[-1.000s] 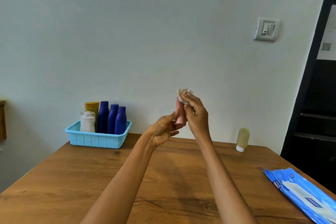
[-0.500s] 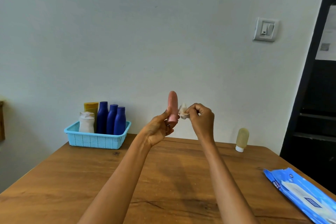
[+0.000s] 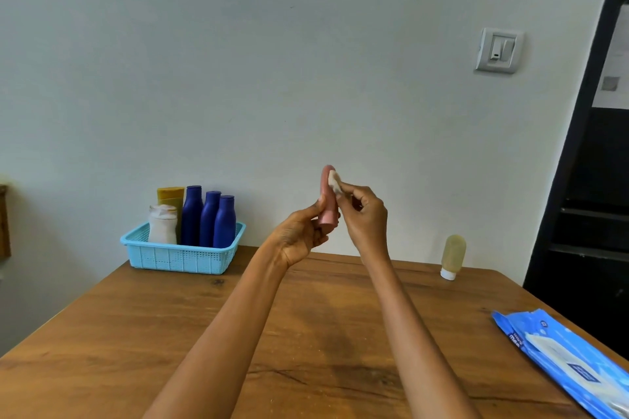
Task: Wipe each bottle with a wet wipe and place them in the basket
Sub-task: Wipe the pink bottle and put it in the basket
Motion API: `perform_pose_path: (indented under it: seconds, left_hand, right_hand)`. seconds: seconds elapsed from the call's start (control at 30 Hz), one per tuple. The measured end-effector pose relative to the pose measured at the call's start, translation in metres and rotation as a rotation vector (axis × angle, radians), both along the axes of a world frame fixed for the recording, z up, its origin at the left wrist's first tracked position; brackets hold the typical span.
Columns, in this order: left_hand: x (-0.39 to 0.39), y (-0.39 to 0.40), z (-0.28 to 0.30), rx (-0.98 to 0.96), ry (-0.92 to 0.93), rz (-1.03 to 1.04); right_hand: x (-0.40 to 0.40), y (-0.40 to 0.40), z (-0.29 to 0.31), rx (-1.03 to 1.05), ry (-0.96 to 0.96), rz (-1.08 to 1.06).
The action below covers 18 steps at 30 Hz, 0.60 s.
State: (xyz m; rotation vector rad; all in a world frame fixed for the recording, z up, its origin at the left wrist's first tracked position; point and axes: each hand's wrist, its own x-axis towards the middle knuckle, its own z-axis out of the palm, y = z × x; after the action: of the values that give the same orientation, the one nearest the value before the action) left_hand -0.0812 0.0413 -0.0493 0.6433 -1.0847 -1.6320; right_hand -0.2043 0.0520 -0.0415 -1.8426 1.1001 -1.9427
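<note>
Left hand: the left hand (image 3: 299, 235) is pinching the lower end of one small pink plastic bottle (image 3: 328, 197), holding it upright in the air above the brown wooden tabletop (image 3: 170, 333).
Right hand: the right hand (image 3: 366, 218) is pinching one crumpled white wet wipe (image 3: 335, 182) between fingertips and thumb, pressing it against the upper right side of the pink bottle.
Pink bottle: it is sitting between the two hands, rounded end up, flat cap end down, well clear of the tabletop.
Basket: one light blue perforated plastic basket (image 3: 177, 257) is standing at the far left of the tabletop, against the wall.
Bottles in the basket: five are showing, namely three dark blue plastic bottles (image 3: 208, 218) standing side by side, one mustard-yellow tube (image 3: 170, 196) behind, and one white plastic bottle (image 3: 162, 224) at the left.
Bottle waiting outside: one translucent yellowish bottle with a white cap (image 3: 452, 257) is standing cap-down at the far right of the tabletop, well apart from the basket.
Wipes pack: one blue plastic pack of wet wipes (image 3: 565, 360) is lying flat at the right edge of the tabletop.
</note>
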Motion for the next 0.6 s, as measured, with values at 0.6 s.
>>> perform_pose_path:
  seconds: [0.6]
  left_hand:
    - [-0.002, -0.004, -0.012, 0.074, 0.034, -0.162]
  right_hand:
    - [-0.024, -0.012, 0.001, 0.138, -0.184, -0.019]
